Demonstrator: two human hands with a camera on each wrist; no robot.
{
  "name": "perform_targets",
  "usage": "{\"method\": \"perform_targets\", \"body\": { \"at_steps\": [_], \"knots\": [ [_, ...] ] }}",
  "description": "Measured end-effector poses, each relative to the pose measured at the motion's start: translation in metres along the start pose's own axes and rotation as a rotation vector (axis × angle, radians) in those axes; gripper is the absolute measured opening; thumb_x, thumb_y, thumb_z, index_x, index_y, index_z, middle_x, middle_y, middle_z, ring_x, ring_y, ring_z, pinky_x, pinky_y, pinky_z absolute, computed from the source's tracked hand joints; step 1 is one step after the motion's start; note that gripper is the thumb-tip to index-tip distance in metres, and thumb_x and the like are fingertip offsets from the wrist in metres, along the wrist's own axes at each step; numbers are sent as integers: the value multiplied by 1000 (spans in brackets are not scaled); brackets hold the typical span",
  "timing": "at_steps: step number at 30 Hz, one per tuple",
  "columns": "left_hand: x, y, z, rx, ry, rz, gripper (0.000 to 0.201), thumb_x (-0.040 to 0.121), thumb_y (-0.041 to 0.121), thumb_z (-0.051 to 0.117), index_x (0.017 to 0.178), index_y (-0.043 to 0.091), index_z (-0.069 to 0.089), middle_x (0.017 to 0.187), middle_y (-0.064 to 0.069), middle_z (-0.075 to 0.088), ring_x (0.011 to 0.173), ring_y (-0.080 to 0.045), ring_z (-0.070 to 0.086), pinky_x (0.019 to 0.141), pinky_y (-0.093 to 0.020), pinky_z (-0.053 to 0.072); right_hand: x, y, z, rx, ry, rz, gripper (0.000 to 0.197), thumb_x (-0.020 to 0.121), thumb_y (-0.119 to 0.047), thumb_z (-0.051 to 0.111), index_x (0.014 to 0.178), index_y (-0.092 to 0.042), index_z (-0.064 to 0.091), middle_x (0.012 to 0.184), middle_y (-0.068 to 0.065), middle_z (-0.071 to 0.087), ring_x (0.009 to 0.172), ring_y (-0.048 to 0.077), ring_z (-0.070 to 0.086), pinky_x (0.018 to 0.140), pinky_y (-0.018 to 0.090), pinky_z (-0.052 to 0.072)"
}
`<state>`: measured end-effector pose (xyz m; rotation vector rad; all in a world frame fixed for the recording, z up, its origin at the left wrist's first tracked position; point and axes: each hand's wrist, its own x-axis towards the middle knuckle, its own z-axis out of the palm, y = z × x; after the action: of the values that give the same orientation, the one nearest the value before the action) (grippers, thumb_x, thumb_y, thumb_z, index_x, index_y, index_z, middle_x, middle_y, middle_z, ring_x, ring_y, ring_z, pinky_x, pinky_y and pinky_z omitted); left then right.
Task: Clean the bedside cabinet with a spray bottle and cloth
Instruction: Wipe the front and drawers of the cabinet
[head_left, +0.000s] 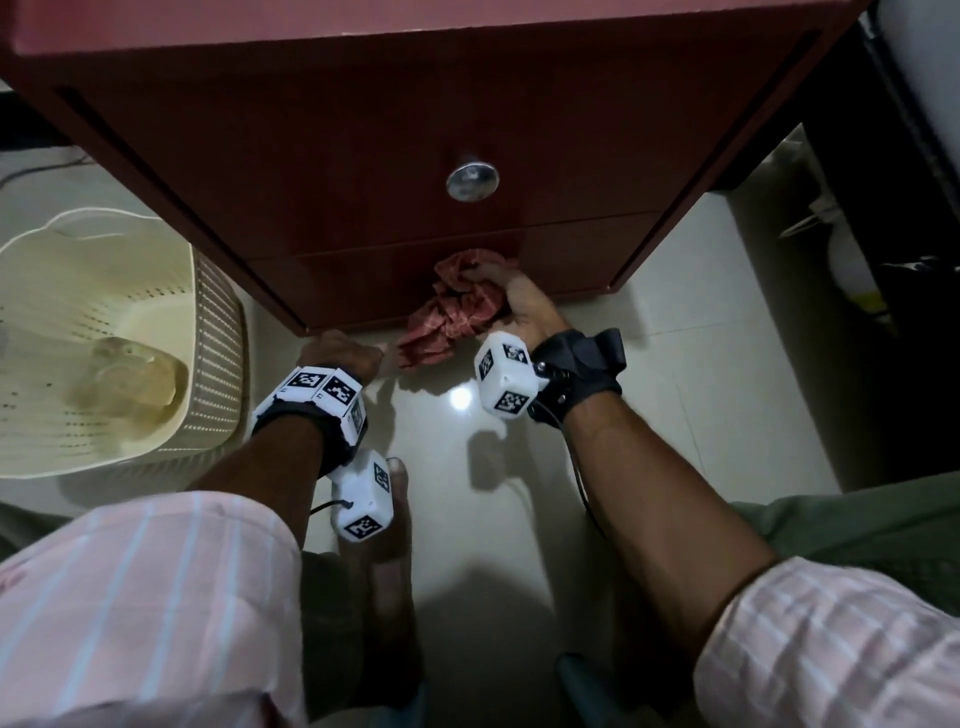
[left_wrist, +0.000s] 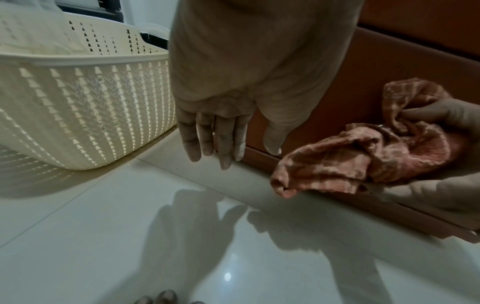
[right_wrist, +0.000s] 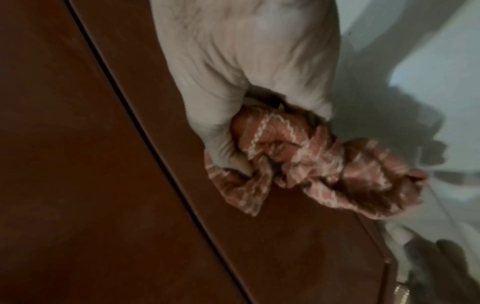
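The reddish-brown bedside cabinet (head_left: 363, 171) stands in front of me, with a round metal knob (head_left: 471, 182) on its upper drawer. My right hand (head_left: 498, 291) grips a crumpled red checked cloth (head_left: 452, 322) and holds it against the lower drawer front. The right wrist view shows the fingers curled into the cloth (right_wrist: 350, 174) on the dark wood (right_wrist: 78, 164). My left hand (head_left: 358, 353) hangs by the cabinet's bottom left corner. Its fingers (left_wrist: 223, 148) are straight, point down at the floor and hold nothing. The cloth (left_wrist: 350, 160) lies just to their right.
A cream perforated basket (head_left: 218, 353) stands on the glossy tiled floor (head_left: 467, 519) to the left of the cabinet, close to my left hand. A white bottle-like thing (head_left: 841, 249) sits in the dark gap at the right. My bare foot (head_left: 389, 571) rests below the hands.
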<state>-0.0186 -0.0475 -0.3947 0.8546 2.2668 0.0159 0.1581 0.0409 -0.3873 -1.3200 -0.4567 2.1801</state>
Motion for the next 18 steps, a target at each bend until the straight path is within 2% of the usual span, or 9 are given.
{"method": "perform_targets", "body": {
  "at_steps": [2, 4, 7, 9, 13, 16, 18],
  "knots": [
    [6, -8, -2, 11, 16, -20, 59, 90, 44, 58, 131, 1, 53, 140, -22, 51, 126, -39, 50, 95, -37, 44, 4, -6, 4, -96, 9, -40, 17, 92, 2, 48, 88, 4, 65, 72, 14, 73, 64, 26, 71, 58, 34, 61],
    [9, -17, -3, 30, 15, -32, 58, 91, 44, 57, 129, 0, 54, 138, -22, 53, 124, -39, 52, 92, -36, 45, -1, -11, 4, -170, -38, -15, 19, 93, 2, 47, 87, 3, 65, 66, 13, 72, 57, 24, 71, 50, 31, 58],
    [8, -23, 1, 29, 6, -53, 51, 92, 38, 58, 124, -2, 58, 132, -22, 57, 121, -40, 54, 94, -38, 45, -5, -17, -3, -232, -91, 3, 23, 98, -2, 44, 85, -1, 62, 58, 9, 70, 47, 19, 68, 38, 25, 52],
    [6, -24, 4, 55, 2, -81, 56, 91, 41, 59, 127, -2, 55, 133, -24, 55, 122, -41, 53, 95, -39, 46, 0, -17, -5, -234, -117, 32, 22, 98, -6, 46, 84, -2, 64, 59, 9, 70, 48, 20, 68, 41, 26, 54],
    [3, -17, 8, 94, 29, -49, 64, 87, 51, 61, 125, 1, 56, 134, -24, 55, 122, -42, 53, 95, -39, 46, 15, -11, -3, -205, -103, 5, 25, 92, 1, 49, 80, -1, 72, 72, 13, 73, 64, 23, 70, 66, 30, 60],
    [2, -10, 10, 87, 11, -14, 61, 88, 51, 60, 122, 0, 59, 132, -24, 57, 120, -41, 55, 95, -38, 46, 21, 0, 11, -331, -90, -68, 39, 87, 11, 42, 63, -2, 70, 60, 8, 69, 57, 16, 66, 67, 27, 55],
    [2, -9, 10, 82, 21, -2, 60, 88, 51, 59, 119, 0, 61, 130, -24, 58, 119, -41, 56, 94, -38, 46, 27, 6, 22, -410, -35, -135, 37, 86, 15, 41, 62, -4, 62, 47, -1, 64, 46, 9, 60, 64, 25, 49]
  ]
}}
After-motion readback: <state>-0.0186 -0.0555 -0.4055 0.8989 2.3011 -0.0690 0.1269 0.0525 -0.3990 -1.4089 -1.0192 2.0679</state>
